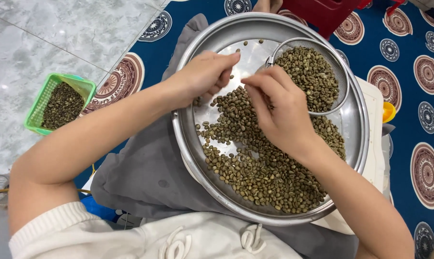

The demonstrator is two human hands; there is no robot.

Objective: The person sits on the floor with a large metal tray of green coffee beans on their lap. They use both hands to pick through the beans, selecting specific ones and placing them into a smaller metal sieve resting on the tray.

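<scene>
**2 hands over a tray of green beans**

The round metal tray (356,144) rests on a lap; bare metal shows along its left rim and far edge. A wire sieve (344,84) of beans sits at the far right rim, a green basket (85,88) well apart on the floor. The left hand (205,74) curls its fingers together among the beans (260,168); the right hand (279,112) pinches thumb and fingertips, what it holds hidden.
</scene>
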